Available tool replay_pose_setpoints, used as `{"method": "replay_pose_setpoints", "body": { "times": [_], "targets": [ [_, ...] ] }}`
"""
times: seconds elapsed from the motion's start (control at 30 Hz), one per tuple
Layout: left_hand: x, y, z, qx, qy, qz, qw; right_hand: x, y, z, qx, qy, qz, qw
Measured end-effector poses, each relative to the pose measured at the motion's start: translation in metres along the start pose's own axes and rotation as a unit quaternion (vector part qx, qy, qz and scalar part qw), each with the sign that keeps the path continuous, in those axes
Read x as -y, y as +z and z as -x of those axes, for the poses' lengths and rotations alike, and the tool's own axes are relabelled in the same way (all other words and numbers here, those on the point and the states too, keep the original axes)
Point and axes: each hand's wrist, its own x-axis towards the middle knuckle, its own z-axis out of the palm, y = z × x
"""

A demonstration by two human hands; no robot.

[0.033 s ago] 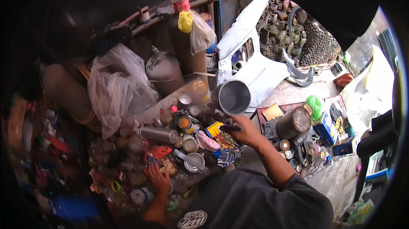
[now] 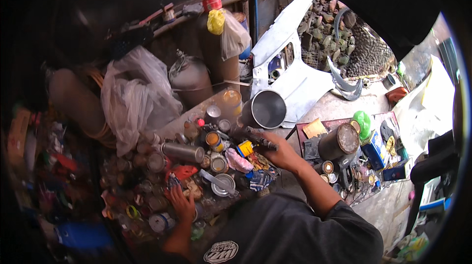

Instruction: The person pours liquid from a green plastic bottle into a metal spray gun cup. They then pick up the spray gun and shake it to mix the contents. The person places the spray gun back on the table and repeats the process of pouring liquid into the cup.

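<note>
The right hand [image 2: 281, 151] is closed around a dark, elongated object [image 2: 264, 139] whose exact kind is too blurred to tell, and the likeliest trouble is a knock: the object's far end juts toward ten o'clock over crowded ground, so a low sweep could catch the yellow-and-blue box [image 2: 245, 148] at nine o'clock or tip the orange-rimmed tin [image 2: 214, 140] beyond it. The big grey open container [image 2: 268, 109] sits near the hand at eleven o'clock — a careless lift that way could bump its rim, though whether the object touches it now I cannot tell. Down at seven o'clock, the crumpled patterned cloth [image 2: 263, 178] could snag or drag if the wrist dips. The left hand [image 2: 181, 204] lies low among the clutter, and its fingertips blend into the dark, so I cannot tell whether it grips anything; a red crumpled piece [image 2: 183, 171] is at its twelve o'clock and a silver-lidded tin [image 2: 227, 179] at its two, with a pale strip [image 2: 209, 177] across the lid that a nudge could probably slide off. As for the grip itself, the dark object lies in the right hand's fingers — held near one end, most of its length reaching out toward ten o'clock.
</note>
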Motion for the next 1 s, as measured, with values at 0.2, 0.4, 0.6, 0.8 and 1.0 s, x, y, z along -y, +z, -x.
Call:
{"method": "replay_pose_setpoints", "body": {
  "times": [0.2, 0.4, 0.6, 0.8, 1.0],
  "targets": [
    [-0.007, -0.007, -0.003, -0.007, -0.011, 0.015, 1.0, -0.075, -0.004, 0.042, 0.126, 0.135, 0.065, 0.981],
    [-0.012, -0.018, -0.004, -0.007, -0.041, 0.06, 0.997, -0.058, 0.006, -0.025, 0.067, 0.204, 0.119, 0.969],
    [-0.011, -0.017, -0.003, -0.013, -0.048, 0.062, 0.997, -0.1, 0.018, -0.082, 0.074, 0.11, 0.189, 0.973],
    [-0.005, -0.014, -0.001, -0.012, -0.048, 0.053, 0.997, -0.102, 0.032, -0.11, 0.1, 0.164, 0.186, 0.964],
    [-0.003, -0.01, 0.0, -0.004, -0.06, 0.062, 0.996, -0.094, 0.033, -0.12, 0.107, 0.189, 0.221, 0.951]
  ]
}}
